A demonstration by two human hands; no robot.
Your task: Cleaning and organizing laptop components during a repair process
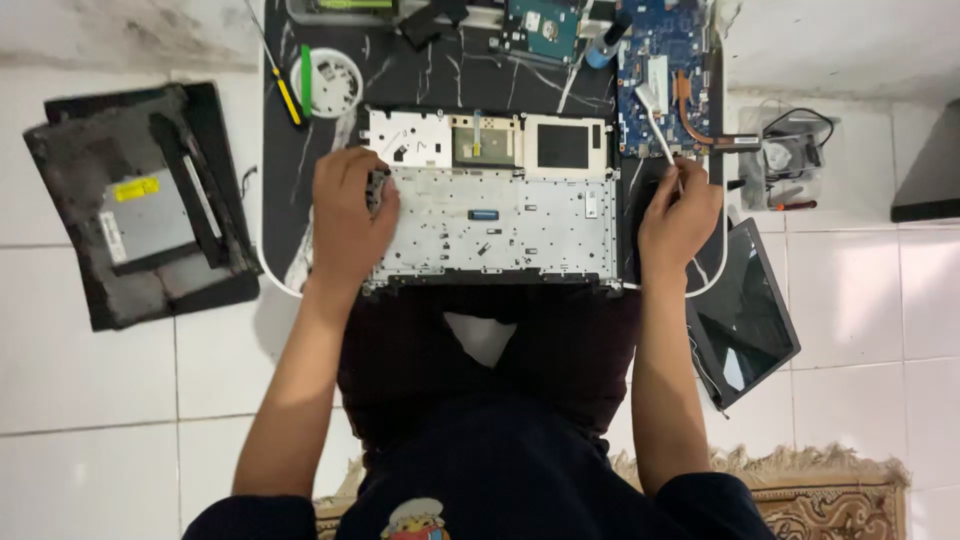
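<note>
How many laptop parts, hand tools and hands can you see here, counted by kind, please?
Circuit boards: 1 blue board
Keyboard frames: 1 silver frame
Screen panels: 1
Screwdrivers: 1 yellow-handled
Hands: 2, left hand, right hand
Total: 6

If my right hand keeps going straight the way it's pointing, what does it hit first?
Probably the blue circuit board. The right hand points up the picture, its white stick already lying over the board's lower edge; height above it is unclear.
</note>
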